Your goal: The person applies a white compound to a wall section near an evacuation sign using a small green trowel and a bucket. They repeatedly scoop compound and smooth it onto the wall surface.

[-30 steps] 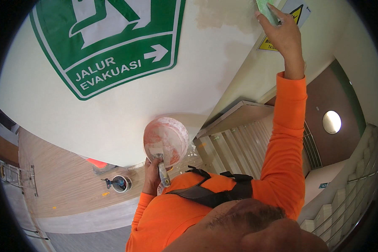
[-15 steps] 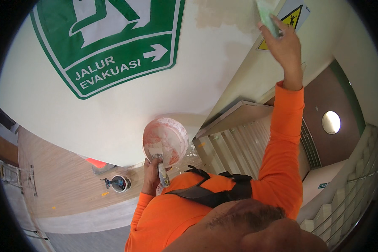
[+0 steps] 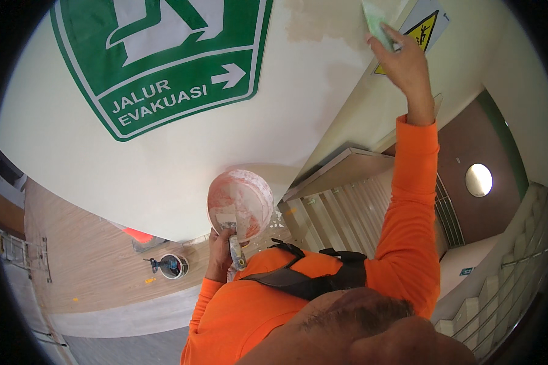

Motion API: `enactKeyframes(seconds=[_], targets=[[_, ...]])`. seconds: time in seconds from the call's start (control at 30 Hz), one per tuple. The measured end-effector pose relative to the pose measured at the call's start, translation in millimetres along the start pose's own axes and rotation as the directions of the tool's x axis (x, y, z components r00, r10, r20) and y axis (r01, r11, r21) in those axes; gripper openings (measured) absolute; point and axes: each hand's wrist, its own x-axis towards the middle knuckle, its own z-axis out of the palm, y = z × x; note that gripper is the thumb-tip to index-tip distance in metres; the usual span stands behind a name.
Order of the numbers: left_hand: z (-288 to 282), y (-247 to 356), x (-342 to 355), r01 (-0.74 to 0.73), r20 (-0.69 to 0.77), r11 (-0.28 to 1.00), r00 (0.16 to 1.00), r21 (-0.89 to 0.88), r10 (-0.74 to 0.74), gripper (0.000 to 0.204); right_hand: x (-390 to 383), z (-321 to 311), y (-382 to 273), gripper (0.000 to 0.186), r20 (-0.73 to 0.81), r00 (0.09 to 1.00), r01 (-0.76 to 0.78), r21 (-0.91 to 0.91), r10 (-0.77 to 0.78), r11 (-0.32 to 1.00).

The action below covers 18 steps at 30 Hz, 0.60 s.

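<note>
The pale green sheet of sandpaper (image 3: pixel 374 24) has slid a bit up and left along the cream wall (image 3: pixel 164 176) since a second ago, now sitting beside the rough brownish patch (image 3: pixel 323 21), with the right hand (image 3: pixel 403 61) pinching it flat against the surface. That arm in the orange sleeve (image 3: pixel 411 207) is stretched nearly straight overhead. Lower down, the left hand (image 3: pixel 220 246) hasn't budged, fingers wrapped round a round, pink-smeared white bowl (image 3: pixel 240 204) and a putty knife's handle (image 3: pixel 236 252), well apart from the sheet, under the green exit sign (image 3: pixel 164 61).
</note>
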Motion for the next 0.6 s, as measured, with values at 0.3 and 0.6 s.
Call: enactKeyframes(seconds=[0.3,0.6], targets=[[-3.0,13.1,-0.4,-0.034,0.016,0.999,0.999,-0.014,0.034,0.046,19.8,-41.1,-46.9,0.07,0.05,0.992,-0.124,0.099,0.119,0.987],[-31.7,18.8,-0.8,-0.008,0.022,1.0,1.0,-0.007,0.009,0.05,17.4,-28.3,-76.6,0.066,0.045,0.991,-0.129,0.104,0.125,0.986]])
